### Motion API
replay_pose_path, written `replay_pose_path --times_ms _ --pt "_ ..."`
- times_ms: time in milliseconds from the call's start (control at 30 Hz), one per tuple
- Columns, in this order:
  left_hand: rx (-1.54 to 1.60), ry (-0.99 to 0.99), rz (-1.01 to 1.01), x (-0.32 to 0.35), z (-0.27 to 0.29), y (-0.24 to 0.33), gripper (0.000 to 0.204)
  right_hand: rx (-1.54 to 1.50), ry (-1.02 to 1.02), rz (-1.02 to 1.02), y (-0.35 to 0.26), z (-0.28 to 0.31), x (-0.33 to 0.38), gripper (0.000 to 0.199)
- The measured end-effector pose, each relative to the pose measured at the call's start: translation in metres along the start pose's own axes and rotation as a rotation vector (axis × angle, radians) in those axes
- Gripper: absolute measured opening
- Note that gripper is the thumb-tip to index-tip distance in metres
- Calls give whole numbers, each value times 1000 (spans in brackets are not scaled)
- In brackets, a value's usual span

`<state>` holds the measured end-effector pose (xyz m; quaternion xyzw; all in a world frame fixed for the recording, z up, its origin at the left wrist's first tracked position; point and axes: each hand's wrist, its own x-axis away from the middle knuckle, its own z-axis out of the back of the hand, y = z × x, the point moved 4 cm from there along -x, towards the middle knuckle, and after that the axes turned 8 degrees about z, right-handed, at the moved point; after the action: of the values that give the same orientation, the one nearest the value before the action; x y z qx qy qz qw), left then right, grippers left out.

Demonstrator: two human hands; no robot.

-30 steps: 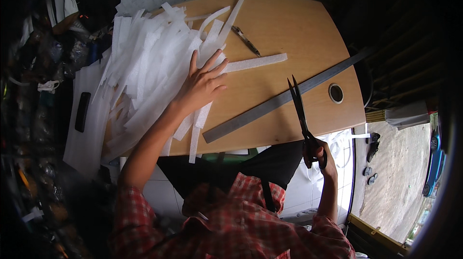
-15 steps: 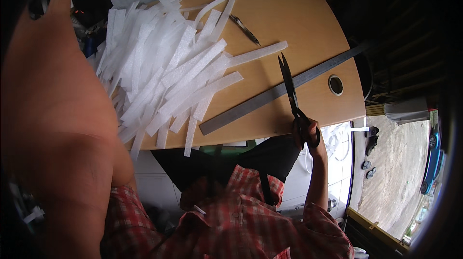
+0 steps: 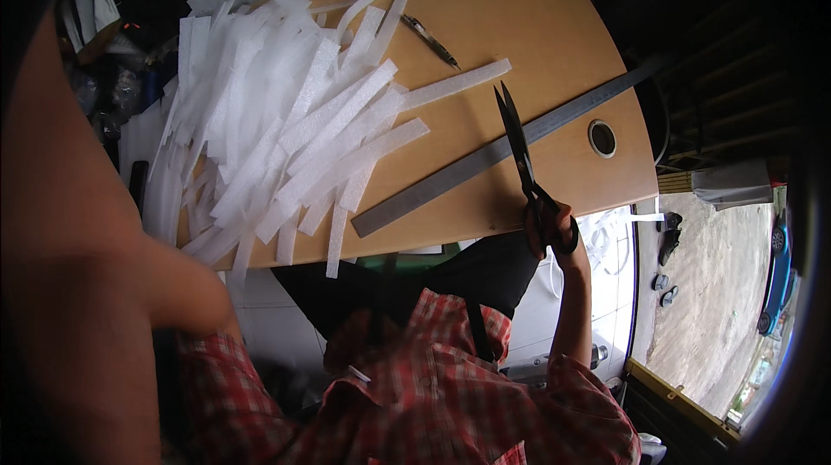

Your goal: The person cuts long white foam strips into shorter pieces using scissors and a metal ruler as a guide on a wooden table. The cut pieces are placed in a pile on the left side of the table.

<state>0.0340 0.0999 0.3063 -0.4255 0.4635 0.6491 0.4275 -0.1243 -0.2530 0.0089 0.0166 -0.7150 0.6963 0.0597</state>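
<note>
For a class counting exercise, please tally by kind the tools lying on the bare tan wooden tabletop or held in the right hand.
Long-bladed black scissors: 1
Long flat grey ruler: 1
Slim dark pen-like tool: 1
Total: 3

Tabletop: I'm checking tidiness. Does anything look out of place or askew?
Yes: white foam strips lie in a loose, crisscrossed heap, a few jutting past the near edge of the table. The metal ruler lies aslant, one end overhanging the right edge.

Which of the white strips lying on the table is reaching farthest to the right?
The white strip just below the pen: its far end appears near the tips of the scissors, while the others end farther left.
</note>
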Motion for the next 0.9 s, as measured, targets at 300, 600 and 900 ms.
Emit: replay_pose_path --times_ms 300,600,900 --pt "-43 -364 734 148 -46 14 23 -13 -11 -25 16 9 -4 94" --pt "-397 -534 899 273 -50 -16 15 -3 -13 0 8 4 -8 86" --pt "-678 -494 804 256 -41 -48 30 76 -18 -60 3 6 -11 94"
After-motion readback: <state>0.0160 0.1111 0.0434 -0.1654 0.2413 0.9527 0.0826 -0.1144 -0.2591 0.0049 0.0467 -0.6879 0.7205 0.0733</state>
